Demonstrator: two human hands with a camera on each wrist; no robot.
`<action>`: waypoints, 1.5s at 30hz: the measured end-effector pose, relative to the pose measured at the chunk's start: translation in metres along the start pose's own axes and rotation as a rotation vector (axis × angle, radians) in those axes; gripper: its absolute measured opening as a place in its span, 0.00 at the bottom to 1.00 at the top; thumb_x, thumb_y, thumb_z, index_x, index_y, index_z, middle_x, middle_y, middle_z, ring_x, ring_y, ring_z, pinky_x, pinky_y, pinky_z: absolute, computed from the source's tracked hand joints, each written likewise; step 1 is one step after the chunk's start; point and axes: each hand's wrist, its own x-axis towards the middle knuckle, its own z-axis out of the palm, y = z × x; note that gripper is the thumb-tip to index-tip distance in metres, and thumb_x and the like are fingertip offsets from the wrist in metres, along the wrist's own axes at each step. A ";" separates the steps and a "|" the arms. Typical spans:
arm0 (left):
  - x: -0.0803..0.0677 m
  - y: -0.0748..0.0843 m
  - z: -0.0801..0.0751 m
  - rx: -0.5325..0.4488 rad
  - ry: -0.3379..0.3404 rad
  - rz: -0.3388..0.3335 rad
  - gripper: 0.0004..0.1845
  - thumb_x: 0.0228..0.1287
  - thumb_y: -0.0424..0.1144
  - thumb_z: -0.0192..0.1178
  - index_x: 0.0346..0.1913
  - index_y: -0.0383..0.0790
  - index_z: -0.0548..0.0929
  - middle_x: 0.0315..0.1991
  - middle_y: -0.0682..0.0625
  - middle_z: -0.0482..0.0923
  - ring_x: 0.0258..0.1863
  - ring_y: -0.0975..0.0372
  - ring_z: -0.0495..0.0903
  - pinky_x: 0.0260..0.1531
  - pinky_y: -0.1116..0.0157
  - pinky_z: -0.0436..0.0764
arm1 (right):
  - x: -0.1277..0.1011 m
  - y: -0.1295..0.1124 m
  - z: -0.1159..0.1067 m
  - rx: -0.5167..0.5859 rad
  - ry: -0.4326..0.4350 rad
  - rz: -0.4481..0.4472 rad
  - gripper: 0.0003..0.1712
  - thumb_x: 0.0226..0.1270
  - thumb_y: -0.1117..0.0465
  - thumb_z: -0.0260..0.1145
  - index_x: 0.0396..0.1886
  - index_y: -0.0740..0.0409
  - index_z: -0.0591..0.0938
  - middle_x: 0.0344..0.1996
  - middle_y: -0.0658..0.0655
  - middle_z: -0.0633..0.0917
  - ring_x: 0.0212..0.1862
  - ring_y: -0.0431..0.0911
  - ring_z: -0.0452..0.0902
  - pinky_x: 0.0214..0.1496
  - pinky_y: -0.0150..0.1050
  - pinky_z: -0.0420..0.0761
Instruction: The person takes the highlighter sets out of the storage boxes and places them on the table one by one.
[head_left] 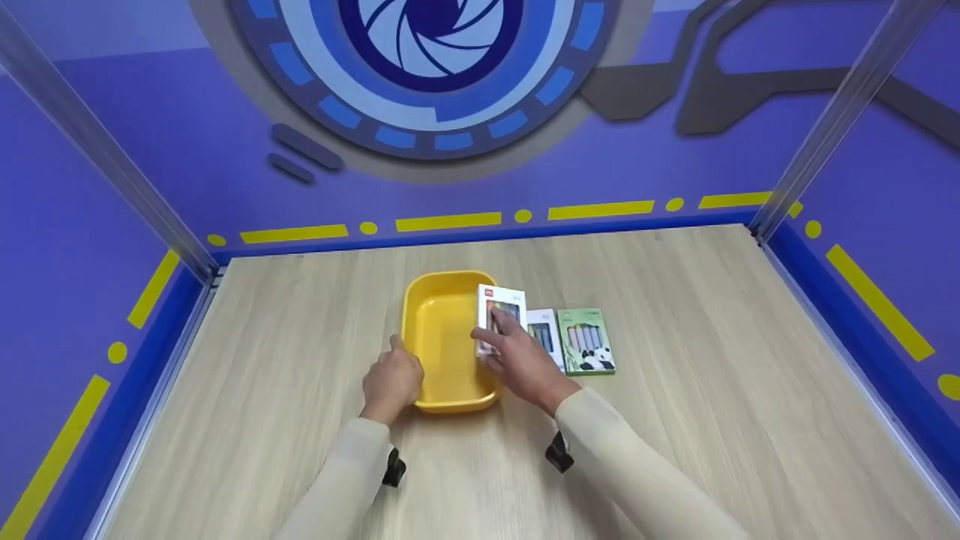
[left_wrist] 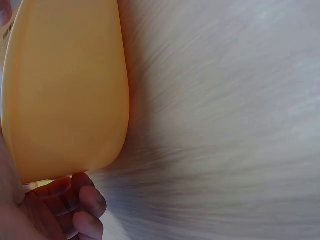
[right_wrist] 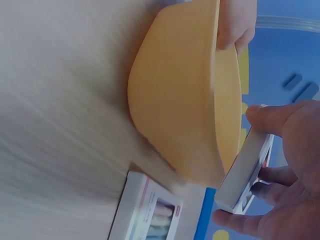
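Observation:
A yellow plastic basin (head_left: pixel 454 406) stands on the table. My left hand (head_left: pixel 393 381) grips its left rim, with the fingers curled under the edge in the left wrist view. Over the basin's right rim, my right hand (head_left: pixel 531 367) holds a white crayon box (head_left: pixel 501 294), its window showing coloured sticks. In the right wrist view the held box (right_wrist: pixel 242 172) is tilted, thumb on one end and fingers on the other side. A second white crayon box (head_left: pixel 553 322) lies right of the basin, partly hidden by my right hand. Beside it lies a green crayon box (head_left: pixel 589 341) with a panda picture.
The pale wooden table (head_left: pixel 720 360) is bounded by a blue-purple back wall (head_left: pixel 480 195) and side walls, with metal posts in the corners. Black wrist straps (head_left: pixel 559 452) sit at both sleeves.

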 end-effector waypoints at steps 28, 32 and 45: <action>0.001 -0.001 -0.001 -0.001 -0.004 0.000 0.19 0.70 0.41 0.43 0.58 0.34 0.64 0.32 0.37 0.80 0.31 0.44 0.82 0.28 0.48 0.77 | -0.015 0.051 -0.010 0.184 -0.019 0.212 0.26 0.67 0.57 0.64 0.65 0.38 0.74 0.77 0.49 0.52 0.77 0.49 0.49 0.73 0.52 0.59; 0.000 0.000 -0.001 0.000 -0.004 -0.004 0.20 0.70 0.41 0.43 0.59 0.33 0.64 0.33 0.37 0.80 0.32 0.44 0.82 0.28 0.48 0.77 | -0.018 0.059 -0.011 0.209 -0.020 0.230 0.26 0.68 0.56 0.63 0.65 0.35 0.74 0.77 0.48 0.51 0.78 0.50 0.47 0.73 0.52 0.59; -0.001 0.000 -0.001 -0.007 0.002 0.002 0.21 0.69 0.40 0.43 0.61 0.32 0.64 0.33 0.37 0.81 0.32 0.44 0.82 0.29 0.48 0.77 | -0.025 0.078 -0.022 0.058 -0.031 0.248 0.28 0.67 0.58 0.65 0.66 0.38 0.74 0.77 0.54 0.52 0.77 0.55 0.51 0.69 0.52 0.65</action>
